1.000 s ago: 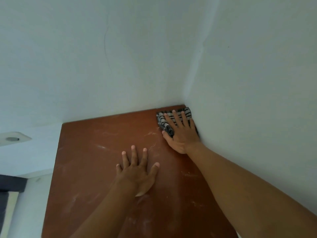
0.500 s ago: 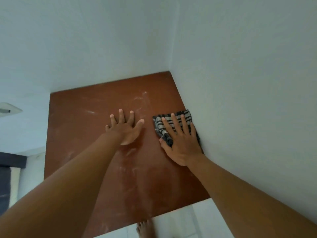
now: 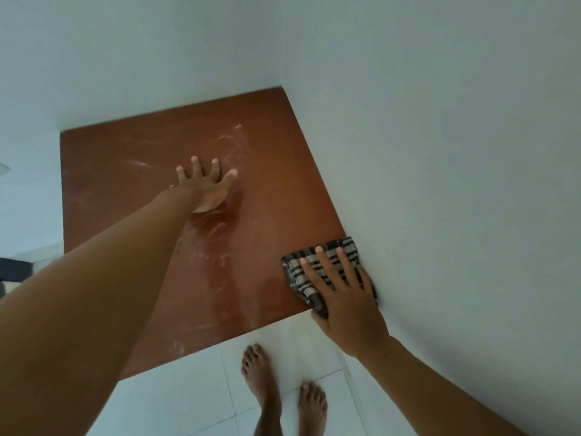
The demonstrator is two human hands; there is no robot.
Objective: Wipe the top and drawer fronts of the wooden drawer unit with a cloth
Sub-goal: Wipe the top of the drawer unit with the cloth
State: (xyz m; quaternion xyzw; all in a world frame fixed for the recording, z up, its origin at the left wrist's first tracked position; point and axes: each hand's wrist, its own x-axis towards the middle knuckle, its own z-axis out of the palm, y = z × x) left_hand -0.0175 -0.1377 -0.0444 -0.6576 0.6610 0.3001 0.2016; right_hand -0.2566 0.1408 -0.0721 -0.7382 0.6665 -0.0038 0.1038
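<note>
The reddish-brown wooden top of the drawer unit (image 3: 119, 171) fills the middle of the head view, streaked with pale dust. A black-and-beige checked cloth (image 3: 314, 262) lies at its front right corner, against the wall. My right hand (image 3: 342, 294) presses flat on the cloth, fingers spread. My left hand (image 3: 207, 187) rests palm down on the bare wood near the centre, fingers apart, holding nothing. The drawer fronts are hidden below the top.
White walls (image 3: 440, 152) meet in a corner behind and to the right of the unit. White floor tiles (image 3: 176, 401) lie in front, with my two bare feet (image 3: 261, 376) close to the front edge. A dark object (image 3: 12, 269) shows at the far left.
My right hand has dragged the cloth along the right wall from the back corner to the front right corner. My left hand stayed flat near the centre. The view tilted down, showing floor and feet.
</note>
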